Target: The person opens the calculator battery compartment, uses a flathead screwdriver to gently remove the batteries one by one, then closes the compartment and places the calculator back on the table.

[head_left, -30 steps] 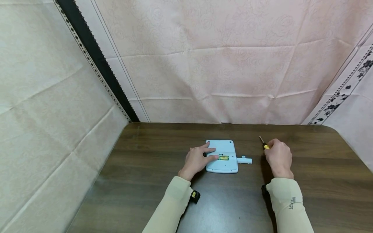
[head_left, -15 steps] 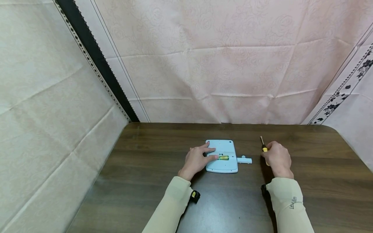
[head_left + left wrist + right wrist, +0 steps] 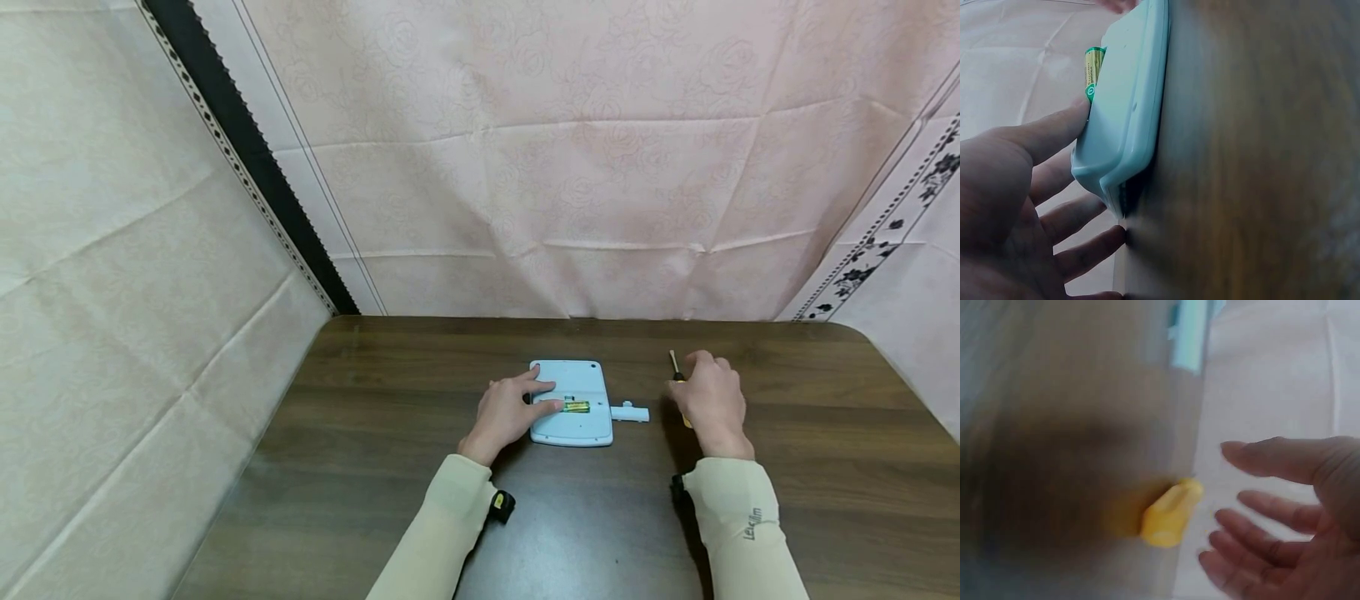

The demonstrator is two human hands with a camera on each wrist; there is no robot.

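Right hand (image 3: 711,402) hovers just above yellow-handled screwdriver (image 3: 1168,520).

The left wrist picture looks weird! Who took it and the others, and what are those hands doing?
There's no robot, just a person's bare left hand and right hand. The wide picture is taken from the person's head, the other two from each wrist. On the brown table lie a flat blue gadget with a green-and-gold battery in it, and a yellow-handled screwdriver. The left hand rests on the gadget; the right hand is by the screwdriver, holding nothing.
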